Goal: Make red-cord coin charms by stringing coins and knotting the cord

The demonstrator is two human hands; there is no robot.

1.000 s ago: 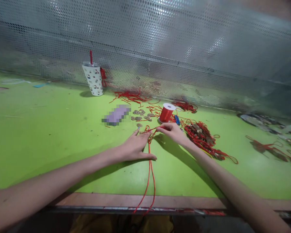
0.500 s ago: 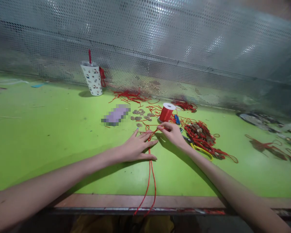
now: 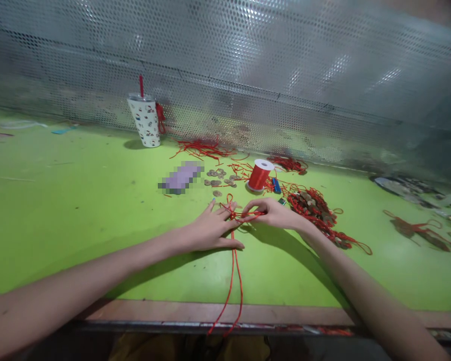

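Observation:
My left hand (image 3: 210, 228) lies low over the green table, its fingers spread across a red cord (image 3: 232, 271). Two strands of that cord run from under the fingers toward me and over the table's front edge. A small loop stands out beyond my fingertips. Red strands stretch sideways from there to my right hand (image 3: 268, 213), which is closed on them in a pinch. The crossing of the strands is partly hidden by my fingers. Just past my hands are several brass-coloured coins (image 3: 216, 183) and a spool of red thread (image 3: 260, 175).
To the right lies a heap of coins tied with red cord (image 3: 313, 210), near a blue lighter (image 3: 276, 185). A patterned tumbler (image 3: 146, 120) with a red straw stands at the back left. A blurred-out purple object (image 3: 182, 178) lies before it. Perforated metal sheeting (image 3: 225, 65) rises behind.
My right hand has come nearer to me and slightly right, drawing the red strands sideways. The small loop now shows beyond my left fingers. My left hand has stayed in place.

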